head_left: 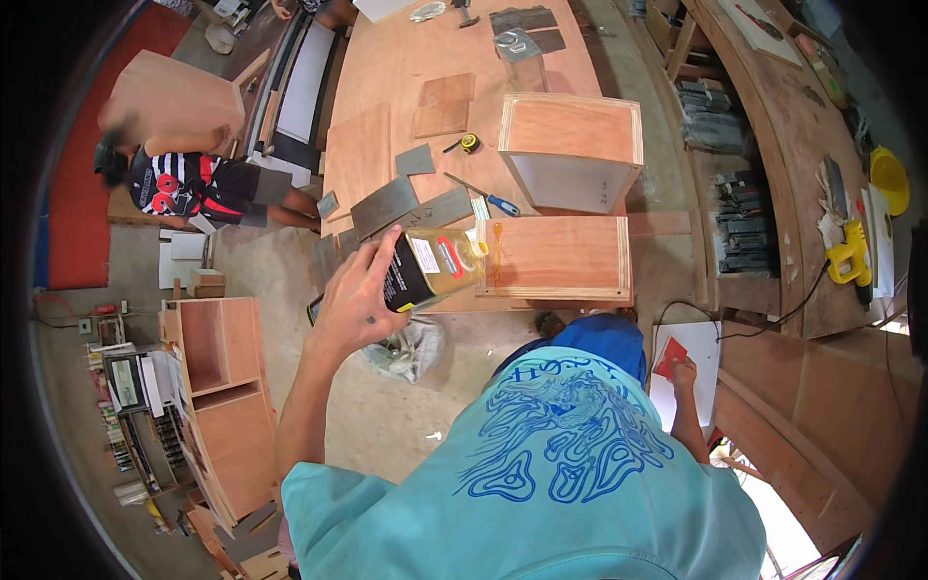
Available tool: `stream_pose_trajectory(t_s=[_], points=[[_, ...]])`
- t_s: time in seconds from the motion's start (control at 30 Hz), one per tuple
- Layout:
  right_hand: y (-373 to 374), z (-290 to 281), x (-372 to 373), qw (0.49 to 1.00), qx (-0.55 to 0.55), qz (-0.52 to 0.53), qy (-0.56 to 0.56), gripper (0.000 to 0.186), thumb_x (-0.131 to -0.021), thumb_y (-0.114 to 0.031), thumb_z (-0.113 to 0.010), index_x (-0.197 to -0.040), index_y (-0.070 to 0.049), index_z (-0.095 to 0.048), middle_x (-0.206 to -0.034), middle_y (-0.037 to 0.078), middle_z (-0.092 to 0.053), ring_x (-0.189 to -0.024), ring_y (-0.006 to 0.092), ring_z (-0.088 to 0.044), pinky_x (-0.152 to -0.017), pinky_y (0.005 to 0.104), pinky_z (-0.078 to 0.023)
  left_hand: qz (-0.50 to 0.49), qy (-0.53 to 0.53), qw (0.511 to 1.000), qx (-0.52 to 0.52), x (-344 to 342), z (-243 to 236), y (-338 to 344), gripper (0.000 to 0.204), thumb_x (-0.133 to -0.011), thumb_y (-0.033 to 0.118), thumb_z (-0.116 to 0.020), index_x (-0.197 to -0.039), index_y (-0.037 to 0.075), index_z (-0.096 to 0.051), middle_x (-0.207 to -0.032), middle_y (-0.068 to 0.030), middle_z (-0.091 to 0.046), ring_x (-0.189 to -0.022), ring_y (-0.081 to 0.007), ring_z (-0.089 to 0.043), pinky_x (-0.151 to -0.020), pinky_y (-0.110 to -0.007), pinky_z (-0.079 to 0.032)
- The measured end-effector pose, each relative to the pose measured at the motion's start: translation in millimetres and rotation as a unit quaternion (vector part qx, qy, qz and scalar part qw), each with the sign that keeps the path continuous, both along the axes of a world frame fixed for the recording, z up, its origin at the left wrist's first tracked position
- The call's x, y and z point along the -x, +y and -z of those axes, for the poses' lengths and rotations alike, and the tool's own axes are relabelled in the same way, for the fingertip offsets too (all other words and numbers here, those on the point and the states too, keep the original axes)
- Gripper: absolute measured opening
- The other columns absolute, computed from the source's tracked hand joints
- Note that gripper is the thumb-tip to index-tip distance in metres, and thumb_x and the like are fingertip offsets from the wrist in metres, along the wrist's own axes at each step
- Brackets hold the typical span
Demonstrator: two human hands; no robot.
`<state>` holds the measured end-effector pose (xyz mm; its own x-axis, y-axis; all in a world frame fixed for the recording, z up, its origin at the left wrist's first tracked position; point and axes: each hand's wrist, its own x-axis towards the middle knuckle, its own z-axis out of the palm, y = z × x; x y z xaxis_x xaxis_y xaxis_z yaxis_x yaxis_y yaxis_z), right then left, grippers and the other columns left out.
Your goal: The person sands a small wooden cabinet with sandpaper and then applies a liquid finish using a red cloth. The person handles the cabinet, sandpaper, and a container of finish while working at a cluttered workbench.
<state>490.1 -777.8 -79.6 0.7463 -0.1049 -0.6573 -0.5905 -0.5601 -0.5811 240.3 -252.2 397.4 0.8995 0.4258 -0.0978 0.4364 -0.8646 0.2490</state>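
Note:
My left hand (350,302) grips a rectangular tin can (425,271) with a black and gold body, tipped so that its open spout points right. The spout hangs over the left end of a plywood box (570,253) lying on the worktable. Streaks of amber liquid (498,259) run along that end of the box's top face. Down at my right side, my right hand (684,372) is closed on a flat red spreader (669,354), well apart from the box.
A second plywood box (572,126) stands just beyond. Sanding sheets (384,205), a blue-handled screwdriver (502,205) and a tape measure (469,144) lie on the worktable. Another person (198,184) is at left beside a wooden panel (169,97). A cabinet (227,387) stands lower left.

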Motion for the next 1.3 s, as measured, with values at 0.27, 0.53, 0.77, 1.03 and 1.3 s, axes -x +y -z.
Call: stream_pose_trajectory(t_s=[0.27,0.53,0.77,1.03,1.3], points=[[27,-40,-76,0.974,-0.105,-0.101,-0.174,0.036,-0.092,-0.014,-0.063,-0.123,0.004,-0.06,-0.109,0.01,-0.068,-0.093,0.0168,-0.063,-0.082,0.0292,-0.05,-0.036,-0.006,0.999,0.029,13,0,-3,0.1,-0.06,0.013,-0.078,-0.149,0.006,-0.032,-0.124,-0.0184,-0.054,-0.109,-0.0389,-0.055,-0.094,-0.044,-0.046],[219,-282,-103,0.864,-0.35,-0.131,-0.338,0.025,-0.092,-0.008,-0.065,-0.114,0.001,-0.06,-0.103,0.004,-0.065,-0.093,0.0103,-0.058,-0.085,0.0255,-0.046,-0.068,-0.033,0.997,0.036,35,16,-16,0.103,-0.059,0.012,-0.08,-0.148,0.002,-0.031,-0.125,-0.021,-0.053,-0.114,-0.04,-0.054,-0.097,-0.044,-0.045],[327,-382,-37,0.802,-0.451,-0.336,-0.199,0.02,-0.092,-0.003,-0.064,-0.112,0.0,-0.062,-0.099,0.004,-0.07,-0.089,0.0085,-0.061,-0.08,0.0256,-0.05,-0.104,-0.108,0.987,0.053,53,21,-22,0.108,-0.055,0.012,-0.084,-0.147,-0.001,-0.03,-0.126,-0.0232,-0.053,-0.115,-0.0405,-0.054,-0.098,-0.044,-0.045],[381,-387,1,0.75,-0.461,-0.451,-0.151,0.018,-0.092,-0.002,-0.063,-0.109,0.0,-0.065,-0.092,0.005,-0.071,-0.085,0.0082,-0.063,-0.079,0.0259,-0.05,-0.098,-0.129,0.987,0.021,64,20,-25,0.111,-0.058,0.012,-0.085,-0.149,-0.005,-0.023,-0.131,-0.0221,-0.051,-0.122,-0.0388,-0.052,-0.102,-0.042,-0.042],[353,-386,21,0.759,-0.395,-0.469,-0.218,0.021,-0.092,-0.005,-0.063,-0.112,0.001,-0.064,-0.086,0.008,-0.071,-0.079,0.009,-0.061,-0.073,0.027,-0.05,-0.175,-0.196,0.962,0.069,71,53,-18,0.109,-0.056,0.009,-0.084,-0.148,-0.003,-0.026,-0.13,-0.0225,-0.052,-0.12,-0.0383,-0.053,-0.102,-0.042,-0.042]])
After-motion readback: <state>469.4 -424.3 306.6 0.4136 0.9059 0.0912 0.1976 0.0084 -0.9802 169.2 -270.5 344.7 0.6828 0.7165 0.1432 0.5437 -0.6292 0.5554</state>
